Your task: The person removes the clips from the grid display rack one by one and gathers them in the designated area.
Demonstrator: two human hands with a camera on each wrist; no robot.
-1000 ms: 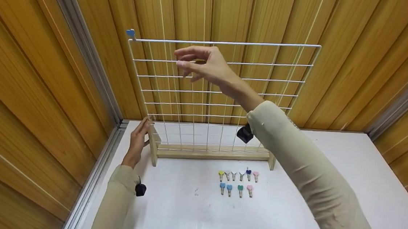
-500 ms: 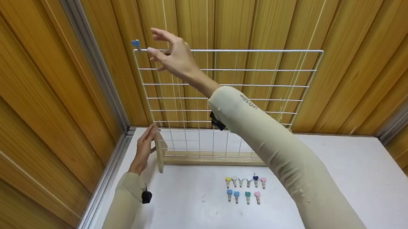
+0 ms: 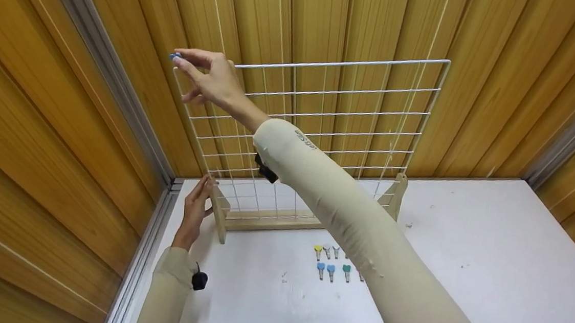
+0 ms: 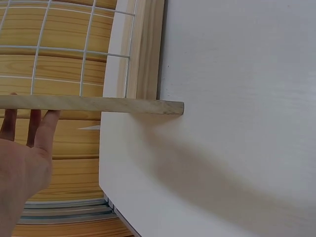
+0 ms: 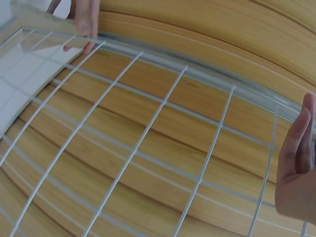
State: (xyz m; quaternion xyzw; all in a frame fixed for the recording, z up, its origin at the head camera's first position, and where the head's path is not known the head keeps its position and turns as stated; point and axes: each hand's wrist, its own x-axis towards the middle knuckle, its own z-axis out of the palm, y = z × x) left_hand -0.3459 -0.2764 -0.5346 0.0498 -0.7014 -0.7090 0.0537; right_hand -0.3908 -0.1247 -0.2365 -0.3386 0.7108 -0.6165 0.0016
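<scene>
A white wire grid [image 3: 341, 63] stands upright in a wooden base [image 3: 272, 226]. At the grid's top left corner, my right hand [image 3: 217, 79] pinches a blue heart clip [image 3: 174, 56] between thumb and forefinger; the fingertips cover most of it. The other fingers are spread below. My left hand [image 3: 193, 209] rests against the left wooden side piece [image 3: 219, 212], low on the stand. In the left wrist view its extended fingers [image 4: 48, 129] touch the outer face of that wood.
On the white table [image 3: 256, 292] lie several small clips in two rows, among them a yellow clip [image 3: 317, 249], a blue clip [image 3: 321, 269] and a green clip [image 3: 346, 271]. My right sleeve hides part of the rows. Wood-patterned panels [image 3: 324, 20] rise behind the grid.
My right hand has moved left along the grid's top to its left corner and now pinches the blue heart clip there. The left hand stays at the wooden side piece.
</scene>
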